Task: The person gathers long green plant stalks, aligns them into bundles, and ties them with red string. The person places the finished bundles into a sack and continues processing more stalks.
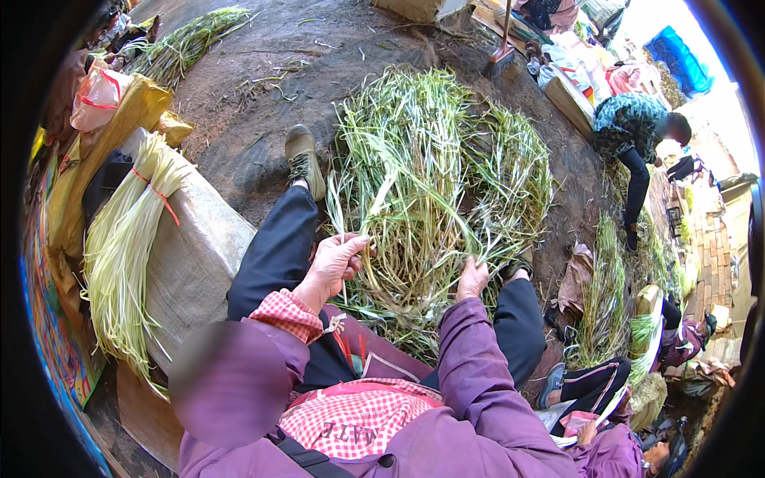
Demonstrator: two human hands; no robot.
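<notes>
My left hand [336, 263] pinches a thin pale stalk [344, 290] between thumb and fingers. My right hand [472, 278] is closed around leafy green stalk tops [469, 239]. Both hands are over the near part of a large heap of long green stalks and leaves [406, 155], which lies on the ground between my legs. A second, smaller clump of stalks [511, 161] adjoins it on the right. To my left, pale yellow-green stalks [122, 245], tied with red bands [164, 203], lie over a sack-covered support [203, 233].
A broom [501, 54] stands beyond the heap. Another pile of stalks [191, 45] lies at the far left. On the right, a person [633, 131] bends over and another [603, 436] sits close beside me, near more stalks [600, 293].
</notes>
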